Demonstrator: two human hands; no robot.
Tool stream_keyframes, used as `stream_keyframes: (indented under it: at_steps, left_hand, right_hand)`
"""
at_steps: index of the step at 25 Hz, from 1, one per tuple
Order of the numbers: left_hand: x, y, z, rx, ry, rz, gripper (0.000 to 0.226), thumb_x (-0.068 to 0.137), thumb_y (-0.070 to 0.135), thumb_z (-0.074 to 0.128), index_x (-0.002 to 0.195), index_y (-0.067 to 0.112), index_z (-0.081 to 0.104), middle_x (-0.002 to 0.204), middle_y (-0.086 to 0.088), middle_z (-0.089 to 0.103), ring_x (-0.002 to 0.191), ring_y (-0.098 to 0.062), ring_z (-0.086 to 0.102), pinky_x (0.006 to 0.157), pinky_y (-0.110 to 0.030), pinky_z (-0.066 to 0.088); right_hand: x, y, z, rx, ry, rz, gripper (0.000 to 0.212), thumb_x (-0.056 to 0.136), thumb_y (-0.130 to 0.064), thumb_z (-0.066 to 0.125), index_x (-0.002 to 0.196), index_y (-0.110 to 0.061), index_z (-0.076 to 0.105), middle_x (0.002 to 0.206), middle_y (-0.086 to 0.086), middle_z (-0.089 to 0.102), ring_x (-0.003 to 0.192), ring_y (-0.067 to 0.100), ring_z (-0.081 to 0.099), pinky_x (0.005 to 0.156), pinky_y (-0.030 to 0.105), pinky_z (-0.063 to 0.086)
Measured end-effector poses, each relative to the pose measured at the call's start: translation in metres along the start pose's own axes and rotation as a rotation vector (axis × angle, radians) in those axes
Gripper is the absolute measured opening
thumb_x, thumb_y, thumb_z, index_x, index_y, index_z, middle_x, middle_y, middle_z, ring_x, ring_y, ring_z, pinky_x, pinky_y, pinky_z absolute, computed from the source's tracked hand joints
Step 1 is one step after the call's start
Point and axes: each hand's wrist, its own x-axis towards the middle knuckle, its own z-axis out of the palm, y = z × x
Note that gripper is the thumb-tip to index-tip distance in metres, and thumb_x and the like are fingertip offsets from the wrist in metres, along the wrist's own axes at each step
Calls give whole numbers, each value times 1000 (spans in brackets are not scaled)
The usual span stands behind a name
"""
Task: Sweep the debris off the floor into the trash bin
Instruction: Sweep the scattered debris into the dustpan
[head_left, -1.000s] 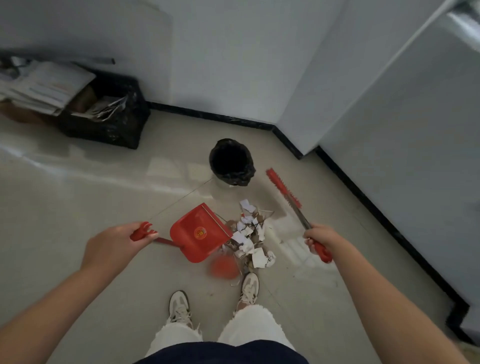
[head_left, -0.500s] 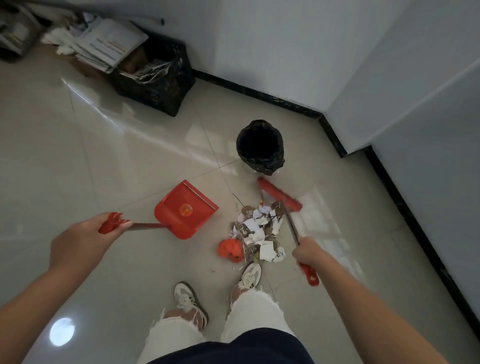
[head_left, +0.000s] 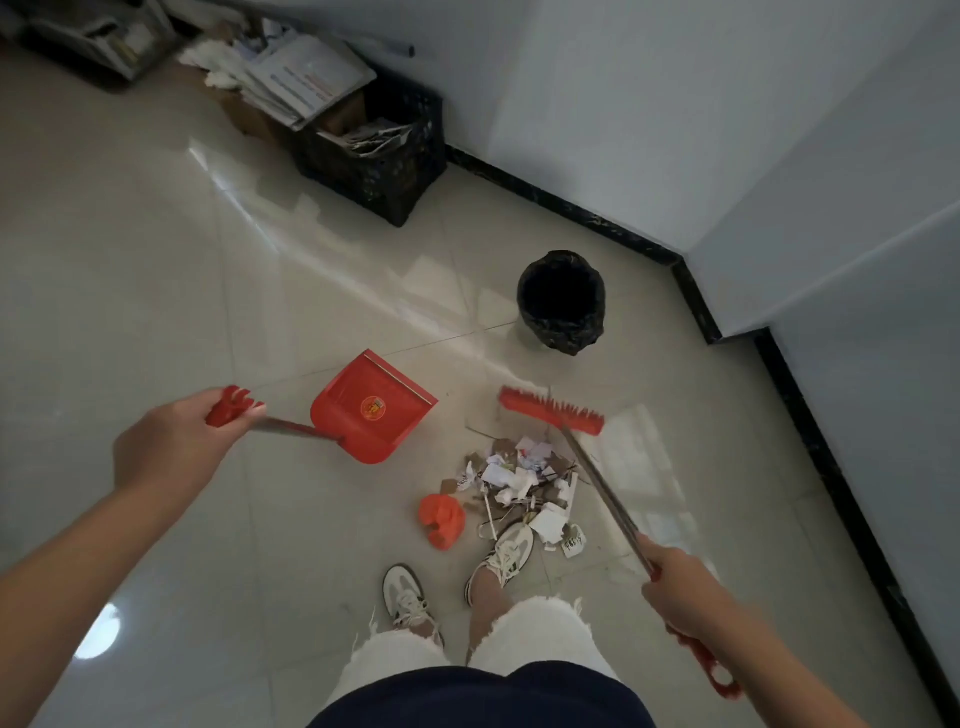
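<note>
Near our feet: debris (head_left: 524, 480) heaped on floor (head_left: 156, 291) | left hand (head_left: 171, 457) clasps dustpan (head_left: 371, 408) handle | right hand (head_left: 680, 592) clasps broom (head_left: 551, 410), far of heap | trash bin (head_left: 562, 301) beyond.

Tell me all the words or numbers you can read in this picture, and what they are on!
Nothing here can be read for sure.
Round yellow sticker on the red plastic dustpan: too blurred to read.
White printed sheets on the black plastic crate: red and dark lines of print, too small to read.
Small white scrap at the edge of the torn paper debris pile: dark marks, too small to read.
</note>
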Motion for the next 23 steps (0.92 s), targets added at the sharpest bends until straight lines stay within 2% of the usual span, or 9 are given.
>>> stream_keyframes:
  at_steps: [3,7,11,15,18,21,22,23]
  left_hand:
    - [-20,-29,-4,-32,-16,-42,34,82,58,70,95,26,75,94,-9,75,90,-34,68,68,-33,42]
    - [-48,-73,2,-37,-27,-81,33,82,60,69,98,32,76,94,-4,76,92,-33,68,70,-34,46]
    - [-62,-110,13,17,-25,-75,32,82,61,67,90,30,74,84,-3,73,83,-31,65,68,-34,46]
    - [-69,-146,23,34,-56,-44,32,80,64,67,89,34,73,86,-1,75,83,-30,67,69,-35,50]
    - [-79,-151,27,81,-103,37,29,81,61,68,94,35,74,87,1,76,84,-29,69,64,-31,44]
    - [-89,-153,37,159,-83,242,28,76,55,76,93,33,77,75,3,75,70,-26,72,56,-28,46]
    - [-90,-152,38,172,-56,305,27,73,53,79,90,32,77,71,4,74,65,-25,71,54,-27,46]
    - [-89,-151,39,181,-33,362,26,71,50,83,87,31,77,67,5,73,60,-24,71,51,-25,43]
  right_hand:
    - [3,-47,8,-35,72,-107,67,86,0,40,147,-29,35,82,9,58,46,18,57,35,23,45]
    - [47,-118,19,36,56,-165,44,93,-8,45,136,-16,49,66,3,55,44,16,49,39,30,47]
    - [85,-150,53,-277,13,-124,37,99,-11,34,135,-11,44,66,5,51,43,15,47,33,23,37]
    - [78,-121,82,-397,10,-109,52,95,-5,34,145,-17,35,70,2,48,48,12,47,39,24,40]
    - [54,-66,89,-422,-46,-61,55,94,-9,35,146,-27,35,86,8,59,52,17,59,47,29,51]
    - [27,-28,87,-503,1,-42,57,95,-16,36,150,-29,29,116,10,62,87,23,68,71,29,53]
    - [20,-22,85,-475,26,-57,56,96,-18,37,150,-29,30,112,8,63,83,21,67,67,27,52]
    - [14,-17,82,-415,46,-72,53,97,-20,39,149,-30,33,99,6,63,68,18,64,55,24,50]
